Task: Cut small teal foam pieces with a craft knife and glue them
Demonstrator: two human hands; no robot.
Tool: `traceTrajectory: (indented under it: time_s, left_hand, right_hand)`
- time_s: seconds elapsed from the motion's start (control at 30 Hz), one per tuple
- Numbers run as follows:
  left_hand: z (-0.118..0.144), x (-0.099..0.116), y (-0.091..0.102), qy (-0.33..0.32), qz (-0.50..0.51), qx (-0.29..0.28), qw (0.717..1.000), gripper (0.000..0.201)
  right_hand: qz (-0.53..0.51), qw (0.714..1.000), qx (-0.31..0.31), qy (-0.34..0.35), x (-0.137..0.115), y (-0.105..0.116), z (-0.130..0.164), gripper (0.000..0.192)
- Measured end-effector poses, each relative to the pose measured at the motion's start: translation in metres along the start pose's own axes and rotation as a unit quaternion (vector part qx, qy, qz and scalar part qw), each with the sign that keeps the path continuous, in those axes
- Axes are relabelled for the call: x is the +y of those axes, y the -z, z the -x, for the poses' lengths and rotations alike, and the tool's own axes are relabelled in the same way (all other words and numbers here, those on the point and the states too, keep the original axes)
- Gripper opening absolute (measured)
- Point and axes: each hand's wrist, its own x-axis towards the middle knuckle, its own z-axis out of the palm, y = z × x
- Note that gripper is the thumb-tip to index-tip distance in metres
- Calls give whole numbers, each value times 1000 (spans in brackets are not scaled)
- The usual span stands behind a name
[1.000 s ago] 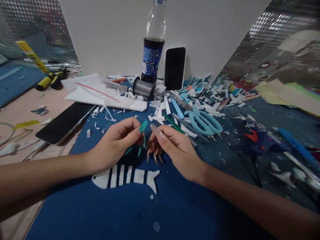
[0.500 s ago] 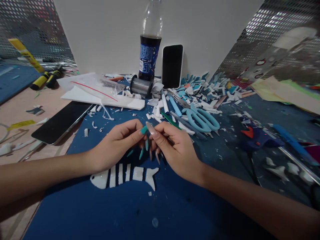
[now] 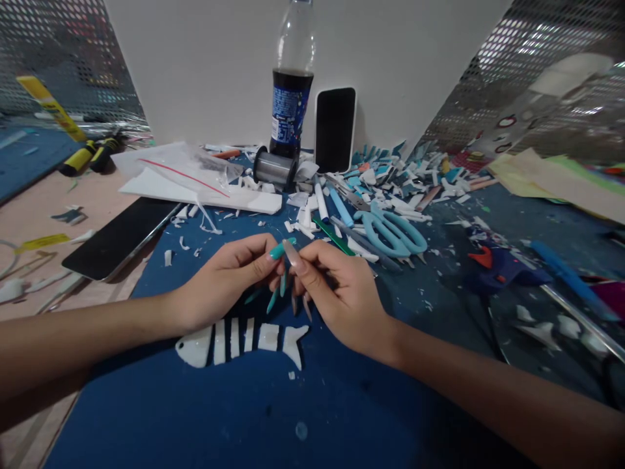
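Observation:
My left hand (image 3: 224, 283), with long teal nails, and my right hand (image 3: 336, 293), with long pale nails, meet fingertip to fingertip in the middle of the blue mat (image 3: 195, 417). Thumb and forefinger of each hand are pinched together. Whatever sits between them is too small to make out. Just below the hands a white fish-skeleton cutout (image 3: 239, 342) lies flat on the mat, touched by neither hand.
Teal scissors (image 3: 390, 231), pens (image 3: 336, 208) and a pile of blue and white scraps (image 3: 405, 176) lie behind the right hand. A cola bottle (image 3: 291, 98), an upright phone (image 3: 334, 129) and a wire spool (image 3: 273, 170) stand at the back. A dark flat phone (image 3: 117, 238) lies left, a glue gun (image 3: 508, 270) right.
The two hands have closed in on each other: a second ago their fingertips were apart, now they touch and pinch. The view shifted slightly.

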Motion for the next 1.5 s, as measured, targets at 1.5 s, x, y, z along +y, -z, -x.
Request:
traceTrajectory:
  time_s: [1.5]
  left_hand:
    - [0,8,11,-143,-422,122,887,28]
  right_hand:
    - [-278,941,-107,-159,5,8,-11,24]
